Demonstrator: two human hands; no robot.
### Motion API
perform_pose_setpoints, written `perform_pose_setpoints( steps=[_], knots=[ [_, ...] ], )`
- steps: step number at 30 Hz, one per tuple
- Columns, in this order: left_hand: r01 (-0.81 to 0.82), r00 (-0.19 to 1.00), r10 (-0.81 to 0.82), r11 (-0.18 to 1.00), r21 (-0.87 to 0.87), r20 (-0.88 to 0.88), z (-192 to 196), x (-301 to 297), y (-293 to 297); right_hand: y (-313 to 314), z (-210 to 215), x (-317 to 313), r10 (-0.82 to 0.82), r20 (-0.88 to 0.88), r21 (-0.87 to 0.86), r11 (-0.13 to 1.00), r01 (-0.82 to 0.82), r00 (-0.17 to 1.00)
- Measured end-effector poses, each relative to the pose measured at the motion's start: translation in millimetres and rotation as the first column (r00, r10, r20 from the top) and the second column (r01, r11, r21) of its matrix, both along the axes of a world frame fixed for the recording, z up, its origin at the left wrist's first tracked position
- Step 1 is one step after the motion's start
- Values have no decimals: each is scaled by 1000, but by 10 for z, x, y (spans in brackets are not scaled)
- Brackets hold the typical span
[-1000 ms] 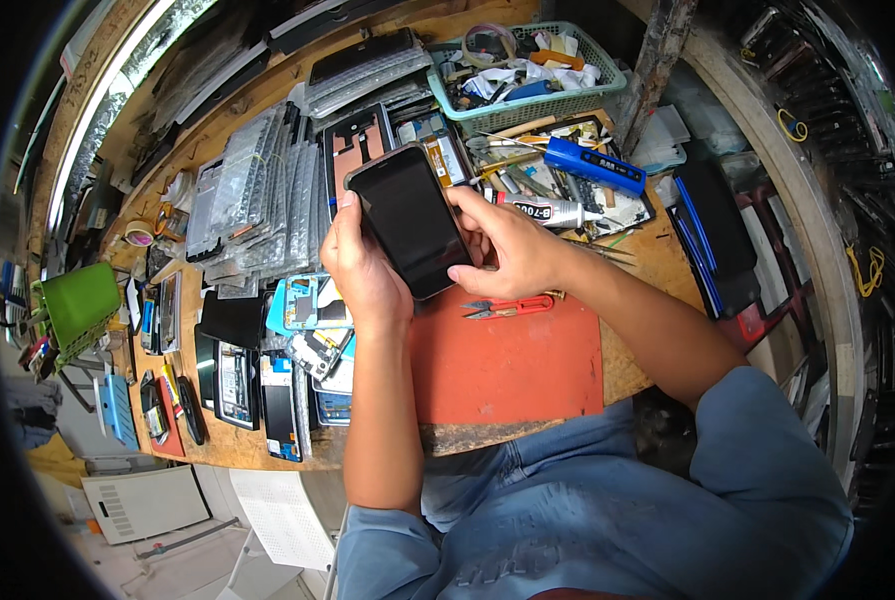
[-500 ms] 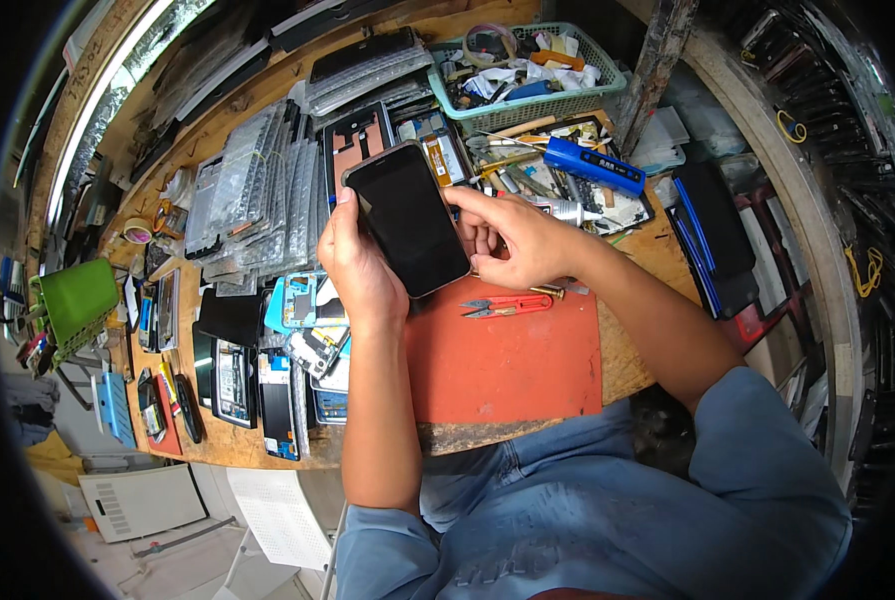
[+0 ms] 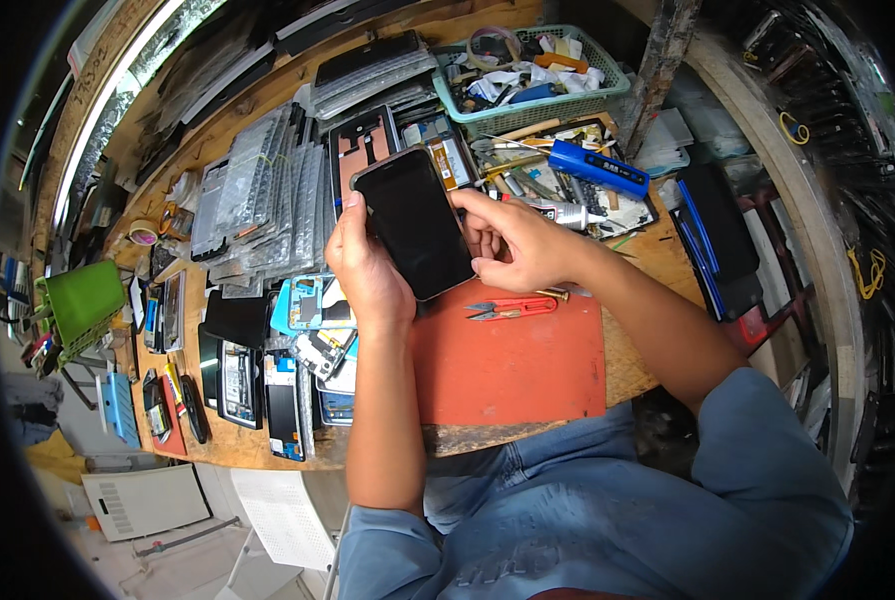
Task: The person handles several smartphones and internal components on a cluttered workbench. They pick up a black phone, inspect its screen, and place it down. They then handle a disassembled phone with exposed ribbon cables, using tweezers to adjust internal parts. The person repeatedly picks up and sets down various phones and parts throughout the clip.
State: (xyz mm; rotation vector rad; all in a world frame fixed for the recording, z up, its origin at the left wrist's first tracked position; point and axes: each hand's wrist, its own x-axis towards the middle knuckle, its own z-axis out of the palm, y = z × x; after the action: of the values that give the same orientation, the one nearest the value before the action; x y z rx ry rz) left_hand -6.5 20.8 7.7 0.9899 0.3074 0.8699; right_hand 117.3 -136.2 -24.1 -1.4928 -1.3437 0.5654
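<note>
A smartphone (image 3: 417, 225) with a dark, unlit screen is held up, tilted, above the near part of the bench. My left hand (image 3: 367, 265) wraps round its left edge from below, thumb along the side. At the opposite edge, my right hand (image 3: 517, 242) is closed on the phone: the index finger reaches the side and the thumb lies near the lower right corner, with the other fingers curled in between. The phone's back is hidden. Below it lies an orange-red mat (image 3: 512, 370) with red-handled thread snips (image 3: 512, 307) on it.
Stacked bubble-wrap sleeves (image 3: 267, 190) rise at the back left. A green basket (image 3: 537, 110) of mixed parts stands at the back, near a blue electric screwdriver (image 3: 599, 170) and a glue tube (image 3: 562, 213). Opened phones (image 3: 237, 380) crowd the left; a wooden post (image 3: 662, 70) rises behind.
The whole view has shifted slightly, so the bench sits a little further right and down. My hands keep much the same hold on the phone.
</note>
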Motion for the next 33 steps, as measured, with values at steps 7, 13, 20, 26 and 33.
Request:
perform_pose_setpoints(
  steps=[7,13,20,26,33],
  knots=[
    [-34,999,34,999,2,-2,-50,19,30,-18,30,-2,6,14,-12,1000,-5,1000],
    [-41,999,41,999,-4,-21,-23,28,14,-21,-30,11,27,4,-2,1000,-27,1000],
    [-19,1000,19,1000,0,1,-24,16,16,-1,68,-27,32,-42,-80,996,-35,999],
    [-27,1000,26,1000,-13,-10,-18,24,14,7,-11,-9,20,-28,10,1000,-19,999],
    [8,999,-7,1000,22,-49,-68,-8,-90,28,28,-63,-163,-14,152,975,163,987]
  ],
)
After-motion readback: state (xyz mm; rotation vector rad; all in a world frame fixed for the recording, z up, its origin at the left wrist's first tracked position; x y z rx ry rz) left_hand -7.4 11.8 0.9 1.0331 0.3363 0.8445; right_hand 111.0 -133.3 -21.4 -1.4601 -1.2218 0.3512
